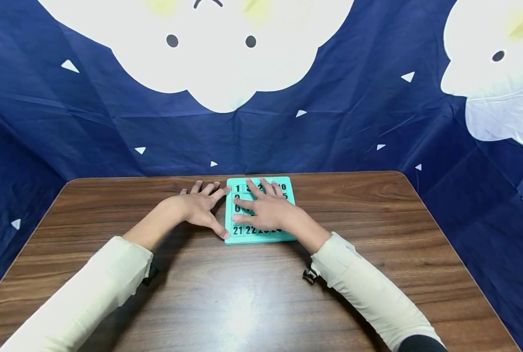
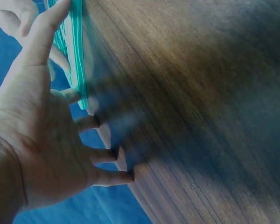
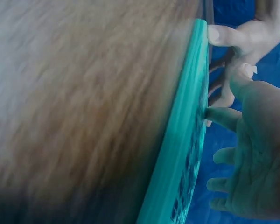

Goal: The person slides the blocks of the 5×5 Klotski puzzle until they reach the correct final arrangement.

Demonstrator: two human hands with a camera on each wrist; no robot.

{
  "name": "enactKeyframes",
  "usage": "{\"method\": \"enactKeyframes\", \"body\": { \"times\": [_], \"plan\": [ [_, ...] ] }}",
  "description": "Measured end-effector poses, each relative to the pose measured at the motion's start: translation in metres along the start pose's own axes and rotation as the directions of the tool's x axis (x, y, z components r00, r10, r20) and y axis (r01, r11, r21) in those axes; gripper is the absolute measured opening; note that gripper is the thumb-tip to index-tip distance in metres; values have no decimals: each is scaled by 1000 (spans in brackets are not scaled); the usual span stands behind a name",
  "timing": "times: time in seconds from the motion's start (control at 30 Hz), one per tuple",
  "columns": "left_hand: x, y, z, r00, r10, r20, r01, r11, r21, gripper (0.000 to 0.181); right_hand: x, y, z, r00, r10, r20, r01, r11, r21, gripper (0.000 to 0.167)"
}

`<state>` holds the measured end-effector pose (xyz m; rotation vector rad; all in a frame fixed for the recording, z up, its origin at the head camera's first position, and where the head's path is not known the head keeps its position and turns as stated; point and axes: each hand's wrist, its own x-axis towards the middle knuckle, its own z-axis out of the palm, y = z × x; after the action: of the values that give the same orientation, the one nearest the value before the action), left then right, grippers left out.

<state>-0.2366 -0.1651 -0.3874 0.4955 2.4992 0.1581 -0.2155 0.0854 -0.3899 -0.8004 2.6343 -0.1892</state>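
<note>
a teal board printed with black numbers in a grid (image 1: 249,231) lies flat on the brown wood-grain desk (image 1: 376,210), close to its far edge, in front of a dark blue cloth backdrop with white clouds (image 1: 266,134). its outline looks near to square, so i cannot tell a long axis; the rows of numbers run left to right.

the person's right hand (image 1: 268,210) is the nearer one: the board lies right beneath it, with the fingers fanned over the printed face. that grip is spread, and in the right wrist view one finger seems to touch the face while others stand off it. the person's left hand (image 1: 200,208) is outside the board, which lies to its right; this grip is spread too, thumb at the near left corner and forefinger at the left edge, pinching nothing.
</note>
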Motion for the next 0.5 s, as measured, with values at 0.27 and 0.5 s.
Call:
{"method": "enactKeyframes", "body": {
  "times": [0.27, 0.5],
  "plan": [
    [0, 2, -1, 1000, 0, -1, 0, 1000, 12, 149, 8, 19, -7, 992, 114, -61, -113, 993, 25, 76],
    [-1, 2, -1, 1000, 7, -6, -7, 1000, 12, 149, -6, 27, -2, 995, 99, -25, -98, 995, 27, 75]
  ]
}}
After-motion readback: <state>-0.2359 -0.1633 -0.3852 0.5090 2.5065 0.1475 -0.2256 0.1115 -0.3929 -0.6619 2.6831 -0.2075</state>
